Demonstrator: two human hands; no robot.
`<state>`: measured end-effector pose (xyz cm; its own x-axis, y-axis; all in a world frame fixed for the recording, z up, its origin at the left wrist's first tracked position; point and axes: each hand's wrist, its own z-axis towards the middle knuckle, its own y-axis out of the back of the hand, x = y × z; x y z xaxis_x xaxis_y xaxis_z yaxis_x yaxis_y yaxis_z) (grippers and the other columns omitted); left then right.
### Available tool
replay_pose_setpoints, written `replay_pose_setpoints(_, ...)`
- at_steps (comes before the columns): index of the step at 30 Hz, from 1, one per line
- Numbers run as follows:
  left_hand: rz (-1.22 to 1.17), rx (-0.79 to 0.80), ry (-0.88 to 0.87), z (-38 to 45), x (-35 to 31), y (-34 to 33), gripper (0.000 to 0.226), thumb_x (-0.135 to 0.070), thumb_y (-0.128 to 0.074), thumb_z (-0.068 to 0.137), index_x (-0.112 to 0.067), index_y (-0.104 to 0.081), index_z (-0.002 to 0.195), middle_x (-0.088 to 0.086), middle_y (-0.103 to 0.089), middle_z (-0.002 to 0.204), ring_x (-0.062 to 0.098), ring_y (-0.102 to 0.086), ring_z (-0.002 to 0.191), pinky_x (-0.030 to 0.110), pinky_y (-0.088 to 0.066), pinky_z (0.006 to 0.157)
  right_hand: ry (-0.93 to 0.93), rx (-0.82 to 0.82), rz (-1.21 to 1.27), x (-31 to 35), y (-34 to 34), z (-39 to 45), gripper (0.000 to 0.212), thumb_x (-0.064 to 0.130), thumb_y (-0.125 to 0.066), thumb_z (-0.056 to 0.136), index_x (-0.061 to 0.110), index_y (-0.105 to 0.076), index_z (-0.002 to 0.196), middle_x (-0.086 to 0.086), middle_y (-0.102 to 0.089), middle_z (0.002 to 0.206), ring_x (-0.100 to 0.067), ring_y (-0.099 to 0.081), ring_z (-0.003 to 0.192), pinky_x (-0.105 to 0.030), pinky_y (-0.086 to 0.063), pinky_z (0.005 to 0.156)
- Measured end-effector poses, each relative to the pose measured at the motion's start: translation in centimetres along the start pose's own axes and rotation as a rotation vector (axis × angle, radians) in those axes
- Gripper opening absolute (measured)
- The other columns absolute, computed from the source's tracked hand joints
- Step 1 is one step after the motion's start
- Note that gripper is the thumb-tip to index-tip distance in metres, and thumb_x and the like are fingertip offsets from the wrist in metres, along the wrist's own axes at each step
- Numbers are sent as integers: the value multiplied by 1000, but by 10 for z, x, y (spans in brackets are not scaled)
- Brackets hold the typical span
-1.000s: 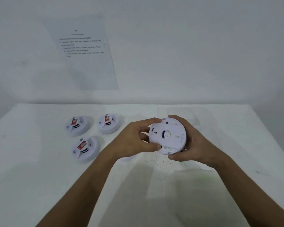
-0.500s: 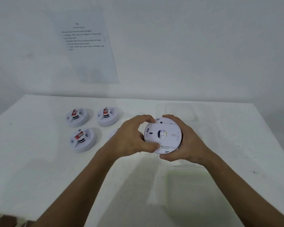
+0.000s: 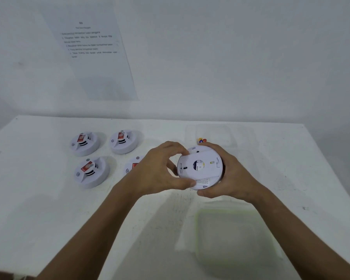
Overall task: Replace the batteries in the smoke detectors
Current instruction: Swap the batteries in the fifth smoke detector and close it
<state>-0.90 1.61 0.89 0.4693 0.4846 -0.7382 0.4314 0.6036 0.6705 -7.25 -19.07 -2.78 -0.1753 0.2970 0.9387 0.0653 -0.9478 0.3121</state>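
Both hands are on one smoke detector (image 3: 200,168), held up off the table (image 3: 38,209) just right of centre, back side facing the camera. The right hand (image 3: 230,174) cups it from the right and underneath, fingers curled round the rim. The left hand (image 3: 160,170) comes in from the left, thumb and fingertips pinching the edge of the back plate (image 3: 202,158). So both grips are clamped on the same unit.

It's a flat round disc, so no real long axis. Its face axis points up and toward the person. The back plate looks skewed against the body, with a sliver of base showing at the top, so I'd guess it's being twisted off. That turn goes around the disc's centre, and the left hand is placed to do it while the right braces.

Four more detectors (image 3: 85,143) sit face up on the left. A clear container (image 3: 212,132) with something colourful (image 3: 201,140), maybe batteries, sits just behind the hands, and another tub (image 3: 236,239) is nearer.
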Motion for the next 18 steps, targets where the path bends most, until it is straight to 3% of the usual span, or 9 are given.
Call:
replay_pose_setpoints(4,108,63,-20,5,4,2,65,-42,-90,58,-26,-64,115,-18,-47,120,2,-59,93,10,-48,70,-1,11,-13,-4,0,-2,87,-2,-92,57,22,-53,131,8,-63,124,-10,-61,116,-20,-52,91)
replay_pose_setpoints(7,276,100,-52,9,3,1,65,-56,-79,52,-22,-62,105,-13,-44,113,7,-53,96,26,-52,79,6,40,-45,-5,0,-1,89,1,-93,56,26,-52,132,9,-62,126,-11,-61,116,-23,-53,91)
replay_pose_setpoints(12,537,134,-113,13,-2,-1,66,-64,-57,48,-14,-54,91,-5,-39,97,13,-50,73,34,-51,64,-16,73,-39,-7,-2,2,90,5,-90,55,24,-51,134,8,-63,125,-14,-61,116,-32,-55,93)
replay_pose_setpoints(18,537,119,-119,16,3,-3,61,-62,-59,50,-13,-49,85,-3,-40,92,17,-49,72,31,-47,58,-44,138,9,-12,0,6,93,-7,-90,57,22,-50,135,7,-62,126,-14,-61,117,-27,-54,92)
